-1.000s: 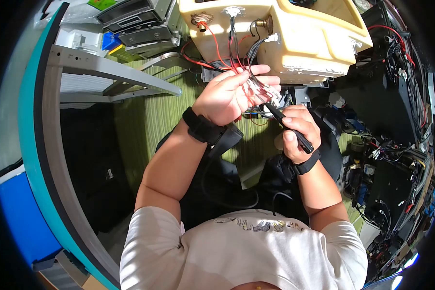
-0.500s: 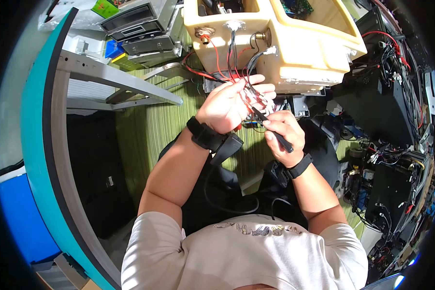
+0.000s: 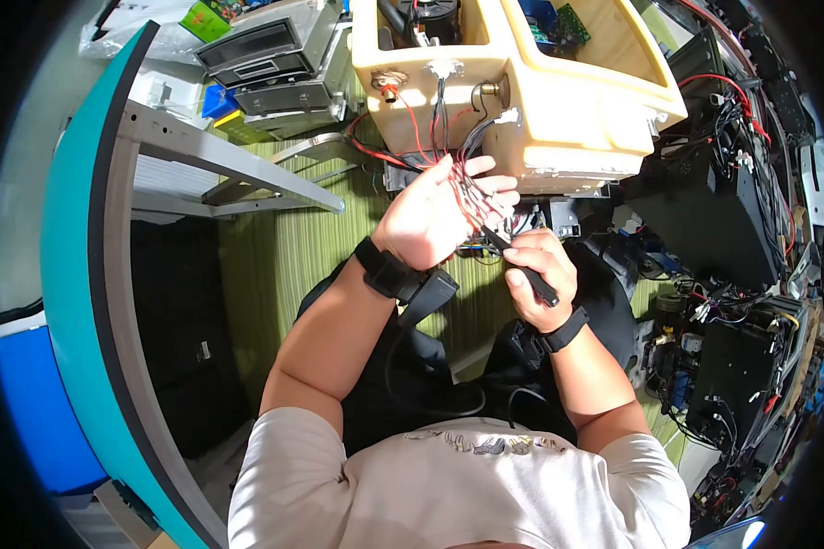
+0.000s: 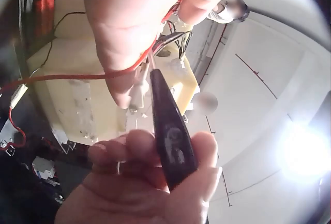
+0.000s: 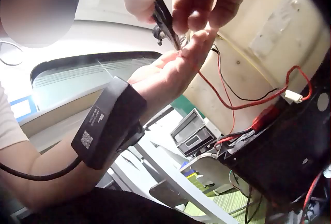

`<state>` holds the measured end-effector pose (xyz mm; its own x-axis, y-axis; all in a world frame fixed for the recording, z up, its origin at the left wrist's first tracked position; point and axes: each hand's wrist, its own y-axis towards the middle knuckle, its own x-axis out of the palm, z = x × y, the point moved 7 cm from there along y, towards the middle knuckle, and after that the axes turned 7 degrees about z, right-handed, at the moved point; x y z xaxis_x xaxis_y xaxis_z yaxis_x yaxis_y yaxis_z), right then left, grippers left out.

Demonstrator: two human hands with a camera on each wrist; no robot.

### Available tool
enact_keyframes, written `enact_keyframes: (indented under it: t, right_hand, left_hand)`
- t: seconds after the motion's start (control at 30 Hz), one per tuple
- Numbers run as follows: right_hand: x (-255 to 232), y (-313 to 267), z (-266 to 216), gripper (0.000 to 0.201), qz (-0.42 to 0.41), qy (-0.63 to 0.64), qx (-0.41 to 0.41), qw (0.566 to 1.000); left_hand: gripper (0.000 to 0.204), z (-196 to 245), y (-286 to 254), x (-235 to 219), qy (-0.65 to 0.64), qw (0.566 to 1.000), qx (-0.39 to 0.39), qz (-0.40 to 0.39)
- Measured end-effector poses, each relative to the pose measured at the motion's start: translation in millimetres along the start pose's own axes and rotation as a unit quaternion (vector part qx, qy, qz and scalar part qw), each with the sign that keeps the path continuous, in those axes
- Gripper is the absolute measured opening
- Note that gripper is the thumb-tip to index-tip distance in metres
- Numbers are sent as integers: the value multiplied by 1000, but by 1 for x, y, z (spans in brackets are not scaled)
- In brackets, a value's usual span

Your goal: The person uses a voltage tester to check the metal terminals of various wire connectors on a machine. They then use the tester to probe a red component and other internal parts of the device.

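In the head view, my left hand (image 3: 423, 220) is palm up and holds a bundle of thin wires (image 3: 467, 197) with small white connectors, which run across the palm and fingers. My right hand (image 3: 546, 274) grips a black tapered hand tool (image 3: 525, 265), its narrow end pointing into the bundle. The left wrist view shows the tool (image 4: 168, 125) close up, its tip beside a white connector (image 4: 137, 92). Near it, a red wire (image 4: 77, 77) crosses a left finger. The wires lead up to a cream-coloured housing (image 3: 577, 119). Its kind is hidden by the fingers in part, but the tool narrows to a pale point.
The housing has open compartments with a green circuit board (image 3: 572, 26) inside. Black cases (image 3: 705, 220) with tangled cables line the right side. A grey metal frame (image 3: 238, 160) and a teal-edged table (image 3: 78, 274) stand at left, near silver boxes (image 3: 288, 87).
The right hand has moved left and slightly down with the tool, closer to the left palm. The left hand still holds the wires. More of the housing's inside shows as the head view has shifted.
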<state>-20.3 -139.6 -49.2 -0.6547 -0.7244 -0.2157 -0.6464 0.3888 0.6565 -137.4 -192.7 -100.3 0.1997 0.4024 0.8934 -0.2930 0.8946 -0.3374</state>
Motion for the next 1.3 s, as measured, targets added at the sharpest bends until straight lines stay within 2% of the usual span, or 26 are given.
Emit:
enact_keyframes:
  t: [0.17, 0.23, 0.27, 0.3, 0.4, 0.53, 0.6, 0.63, 0.7, 0.73, 0.87, 1.1, 1.2, 1.3]
  right_hand:
    - [-10, -5, 4, 17, 34, 44, 5, 998]
    - [-15, -4, 7, 16, 64, 69, 30, 995]
    - [-17, -6, 9, 18, 75, 59, 39, 995]
    - [-18, -9, 15, 19, 95, 80, 79, 989]
    - [-22, -18, 29, 21, 125, 89, 127, 980]
    - [-24, -27, 41, 21, 139, 121, 184, 965]
    - [-25, -23, 38, 21, 140, 145, 185, 962]
    - [-25, -24, 38, 21, 142, 167, 186, 958]
    - [-27, -25, 39, 21, 138, 149, 166, 965]
    - [-26, -24, 38, 21, 139, 171, 172, 960]
    - [-27, -24, 38, 21, 142, 178, 171, 959]
    - [-24, -21, 37, 22, 152, 198, 162, 955]
    - [-24, -23, 38, 22, 154, 202, 169, 952]
    - [-22, -25, 41, 21, 154, 199, 179, 951]
  left_hand:
    - [51, 2, -1, -4, -12, 1000, 4, 21]
    - [51, 3, -2, -9, 21, 999, 31, 25]
    - [45, 3, -3, -11, 8, 999, 31, 35]
    - [45, 2, -4, -12, 7, 999, 30, 36]
    - [30, 5, -5, -21, 41, 995, 52, 71]
    - [29, 7, -10, -23, 103, 988, 78, 79]
    - [29, 8, -12, -27, 210, 968, 90, 107]
    - [29, 8, -13, -28, 210, 968, 88, 110]
    - [30, 6, -15, -22, 236, 968, 69, 60]
    - [31, 7, -17, -22, 244, 965, 66, 65]
    - [35, 10, -19, -19, 252, 965, 55, 35]
    - [34, 17, -20, -24, 221, 972, 66, 42]
    - [23, 36, -15, -41, 161, 976, 110, 100]
    - [17, 61, -16, -56, 231, 936, 192, 184]
